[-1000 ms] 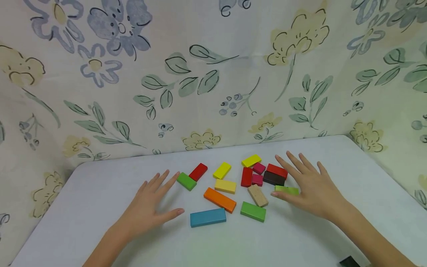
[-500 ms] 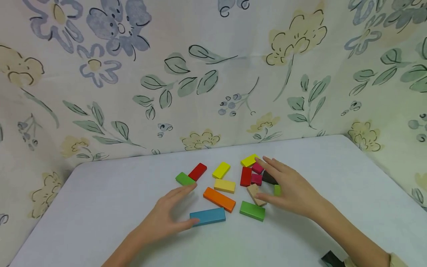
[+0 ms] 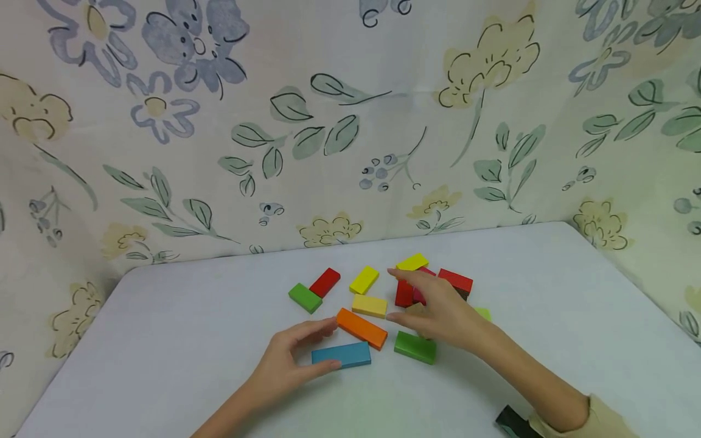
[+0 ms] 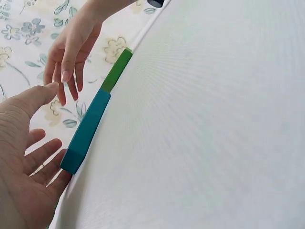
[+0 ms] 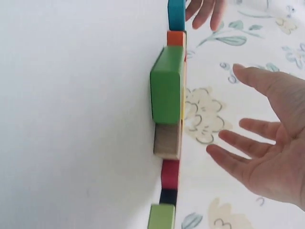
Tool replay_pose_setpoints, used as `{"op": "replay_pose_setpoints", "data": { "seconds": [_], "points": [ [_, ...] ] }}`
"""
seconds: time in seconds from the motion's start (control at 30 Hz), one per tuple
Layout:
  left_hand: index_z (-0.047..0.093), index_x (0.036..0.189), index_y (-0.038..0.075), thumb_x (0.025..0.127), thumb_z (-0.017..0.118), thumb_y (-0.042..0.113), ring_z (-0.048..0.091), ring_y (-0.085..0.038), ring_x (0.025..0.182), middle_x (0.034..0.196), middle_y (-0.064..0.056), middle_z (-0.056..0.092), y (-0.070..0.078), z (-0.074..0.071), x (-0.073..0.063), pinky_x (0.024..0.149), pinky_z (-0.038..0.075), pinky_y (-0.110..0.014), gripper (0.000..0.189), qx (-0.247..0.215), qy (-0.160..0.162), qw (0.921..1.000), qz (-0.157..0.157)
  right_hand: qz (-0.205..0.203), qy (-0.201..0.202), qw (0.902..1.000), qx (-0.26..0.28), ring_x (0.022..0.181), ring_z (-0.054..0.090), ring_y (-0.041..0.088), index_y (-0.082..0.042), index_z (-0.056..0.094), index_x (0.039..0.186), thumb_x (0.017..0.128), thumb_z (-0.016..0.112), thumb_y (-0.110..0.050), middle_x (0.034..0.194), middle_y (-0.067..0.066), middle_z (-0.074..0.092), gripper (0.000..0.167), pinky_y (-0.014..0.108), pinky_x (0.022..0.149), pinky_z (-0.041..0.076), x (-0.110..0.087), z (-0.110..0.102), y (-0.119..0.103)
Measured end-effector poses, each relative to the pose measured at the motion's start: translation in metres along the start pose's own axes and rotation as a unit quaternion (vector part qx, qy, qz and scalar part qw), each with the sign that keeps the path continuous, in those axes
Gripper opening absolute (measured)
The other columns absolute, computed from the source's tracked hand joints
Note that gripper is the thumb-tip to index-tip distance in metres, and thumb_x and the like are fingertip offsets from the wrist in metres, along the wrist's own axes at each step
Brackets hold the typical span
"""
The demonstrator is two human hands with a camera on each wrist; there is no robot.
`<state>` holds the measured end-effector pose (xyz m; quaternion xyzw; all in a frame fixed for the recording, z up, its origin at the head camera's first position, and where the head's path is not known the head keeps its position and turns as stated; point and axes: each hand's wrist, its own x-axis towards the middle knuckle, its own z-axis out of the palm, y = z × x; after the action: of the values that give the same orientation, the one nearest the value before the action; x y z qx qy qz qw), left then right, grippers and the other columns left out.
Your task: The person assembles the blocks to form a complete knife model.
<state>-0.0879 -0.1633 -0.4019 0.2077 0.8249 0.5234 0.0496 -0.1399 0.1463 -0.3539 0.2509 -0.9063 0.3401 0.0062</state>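
Over the near left of the blocks my left hand (image 3: 292,356) hovers with relaxed, spread fingers. It is nearest to the blue block (image 3: 350,354), whose left end it partly covers; fingertips come close to the orange block (image 3: 362,328). In the left wrist view the thumb stands apart from the blue block (image 4: 86,133). My right hand (image 3: 446,310) reaches left above the right-hand cluster, thumb and fingers apart and holding nothing. It partly hides the wooden block (image 3: 417,309), a dark red block (image 3: 404,293) and a black block. Below it lies a green block (image 3: 415,348).
Further back lie yellow blocks (image 3: 364,280), a pale yellow block (image 3: 369,305), a red block (image 3: 325,282) and a small green block (image 3: 305,297). Another red block (image 3: 456,280) is at the right. Flowered cloth (image 3: 328,152) hangs behind the white table (image 3: 191,316).
Both hands have moved inward. My left hand went right toward the blue and orange blocks; my right hand swept left across the cluster. The blocks stay where they were.
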Motion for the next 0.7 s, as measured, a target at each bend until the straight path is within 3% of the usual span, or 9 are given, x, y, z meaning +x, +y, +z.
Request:
{"op": "replay_pose_setpoints", "data": {
  "seconds": [0.23,0.37,0.5,0.7],
  "points": [
    [0.068,0.14,0.009,0.094,0.082,0.02,0.068,-0.024,0.123,0.135,-0.008,0.072,0.002,0.004,0.0,0.104,0.05,-0.018,0.05,-0.069,-0.012,0.9968,-0.038,0.015,-0.04,0.9975,0.057,0.101,0.068,0.021,-0.007,0.067,0.134,0.089,0.086,-0.024,0.118,0.007,0.074,0.052,0.03,0.086,0.062,0.011,0.018,-0.007],
    [0.07,0.137,0.011,0.094,0.083,0.022,0.067,-0.021,0.121,0.133,-0.007,0.073,0.001,0.006,0.0,0.103,0.049,-0.016,0.046,-0.069,-0.014,0.9957,-0.061,0.016,-0.069,0.9923,0.101,0.094,0.066,0.015,-0.005,0.069,0.127,0.09,0.085,-0.02,0.109,0.006,0.073,0.043,0.02,0.081,0.058,0.015,0.027,-0.008],
    [0.073,0.133,0.015,0.092,0.084,0.024,0.067,-0.017,0.118,0.129,-0.002,0.074,-0.001,0.007,0.0,0.102,0.049,-0.016,0.043,-0.058,-0.011,0.9952,-0.078,0.011,-0.085,0.9875,0.132,0.086,0.064,0.011,-0.002,0.07,0.123,0.091,0.084,-0.016,0.104,0.006,0.073,0.037,0.019,0.077,0.057,0.018,0.033,-0.009],
    [0.075,0.129,0.017,0.092,0.085,0.024,0.067,-0.013,0.119,0.127,0.002,0.075,-0.003,0.007,0.0,0.103,0.049,-0.017,0.039,-0.039,-0.011,0.9962,-0.077,0.021,-0.104,0.9833,0.148,0.079,0.059,0.01,-0.002,0.074,0.118,0.089,0.085,-0.014,0.099,0.003,0.072,0.033,0.019,0.07,0.055,0.02,0.039,-0.008]
  ]
}}
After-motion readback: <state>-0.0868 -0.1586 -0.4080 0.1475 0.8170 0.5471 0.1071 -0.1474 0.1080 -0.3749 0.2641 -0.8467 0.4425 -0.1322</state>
